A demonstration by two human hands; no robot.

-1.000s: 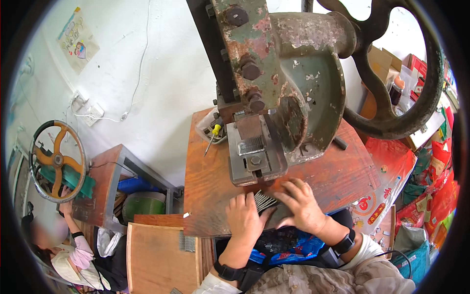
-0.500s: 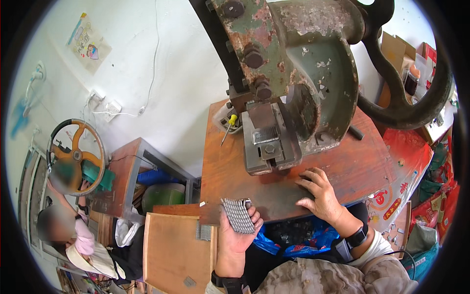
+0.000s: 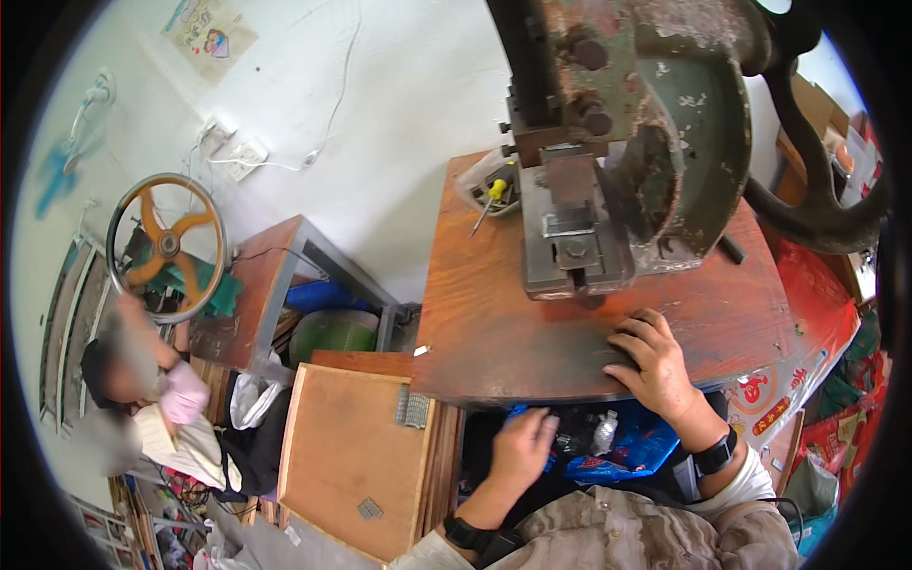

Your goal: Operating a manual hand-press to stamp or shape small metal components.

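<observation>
My right hand [image 3: 655, 366] lies flat, fingers spread, on the front edge of the brown wooden table [image 3: 494, 313], just below the base of a rusty green press machine [image 3: 608, 190]. A dark flat patch sits under its fingertips; what it is I cannot tell. My left hand [image 3: 522, 446] hangs below the table edge with loose fingers and nothing in it, over a blue bag [image 3: 627, 451]. A small stack of ridged grey metal pieces [image 3: 413, 407] rests on the upper right corner of a wooden board [image 3: 351, 456], left of that hand.
A yellow-handled screwdriver [image 3: 492, 195] lies in a tray at the table's back. To the left are a lower bench [image 3: 266, 285], an orange-spoked handwheel [image 3: 166, 245] and a seated person [image 3: 133, 389]. Red packaging [image 3: 817, 313] fills the right side.
My left hand held the stack of metal pieces up half a second ago; now the stack lies on the wooden board and the hand is empty. The right hand stays on the table.
</observation>
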